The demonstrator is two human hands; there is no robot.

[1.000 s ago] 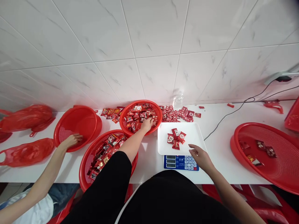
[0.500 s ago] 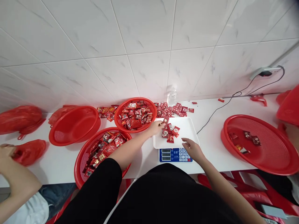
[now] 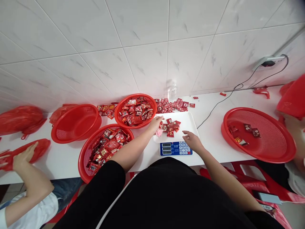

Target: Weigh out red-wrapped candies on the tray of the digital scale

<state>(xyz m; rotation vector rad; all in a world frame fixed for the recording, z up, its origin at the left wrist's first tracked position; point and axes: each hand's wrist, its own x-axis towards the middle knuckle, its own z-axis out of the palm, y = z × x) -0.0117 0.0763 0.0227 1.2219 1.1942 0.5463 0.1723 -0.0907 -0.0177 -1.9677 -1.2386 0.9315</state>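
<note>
Held a pink-and-red packet [image 3: 159, 133] in the curled left hand [image 3: 156, 125], likely risking a drop over the white tray's [image 3: 187, 120] rim from a loosened grip; had red packets [image 3: 172, 127] piled between both hands; showed the right hand [image 3: 192, 141] half spread, apparently empty.

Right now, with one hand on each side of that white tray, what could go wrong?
The right hand is close to the scale's keypad, so an accidental press seems possible.
The left hand is at the left edge of the white tray; a bump could disturb the wrapped packets piled on it.
The black cable crosses the tabletop beside the tray and might be snagged.
</note>
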